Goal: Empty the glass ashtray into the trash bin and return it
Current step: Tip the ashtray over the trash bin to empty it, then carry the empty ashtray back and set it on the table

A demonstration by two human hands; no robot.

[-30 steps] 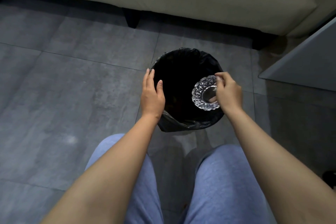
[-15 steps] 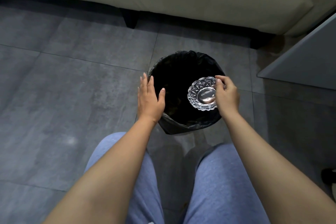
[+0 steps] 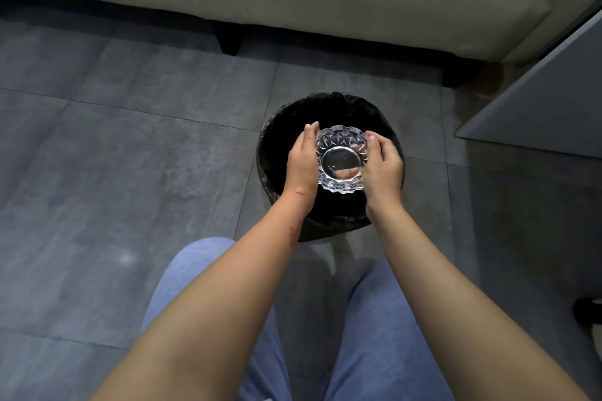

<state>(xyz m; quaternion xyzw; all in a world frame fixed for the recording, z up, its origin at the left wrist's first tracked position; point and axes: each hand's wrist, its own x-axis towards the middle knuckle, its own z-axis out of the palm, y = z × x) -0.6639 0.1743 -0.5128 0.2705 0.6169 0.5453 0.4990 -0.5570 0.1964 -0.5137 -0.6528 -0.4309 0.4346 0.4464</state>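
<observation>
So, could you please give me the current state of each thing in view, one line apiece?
glass ashtray: upright, looks empty, held over the bin's opening.
trash bin: open, black liner fitted, standing on the floor; contents too dark to tell.
left hand: gripping the ashtray's left side.
right hand: gripping the ashtray's right side.

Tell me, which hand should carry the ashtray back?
Probably the right hand: its fingers curl around the glass ashtray rim, while the left hand only presses flat against its side, above the trash bin.
</observation>
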